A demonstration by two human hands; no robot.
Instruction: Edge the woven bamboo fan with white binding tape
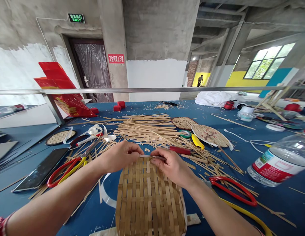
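Note:
A woven bamboo panel (149,200) with rounded corners stands close in front of me, white edging along its right side. At its top edge my left hand (121,155) pinches a thin white strip (145,156) between thumb and fingers. My right hand (170,164) pinches the same strip a little further right, its thumb against the panel's top. A loose white ribbon (107,193) curls on the table left of the panel.
Bamboo strips (144,127) lie piled beyond my hands on the blue table (142,106). Red-and-yellow-handled scissors (66,172), a phone (41,168) and a white tape coil (94,130) are left. Red-handled cutters (233,190), a water bottle (280,160) and a round woven piece (211,135) are right.

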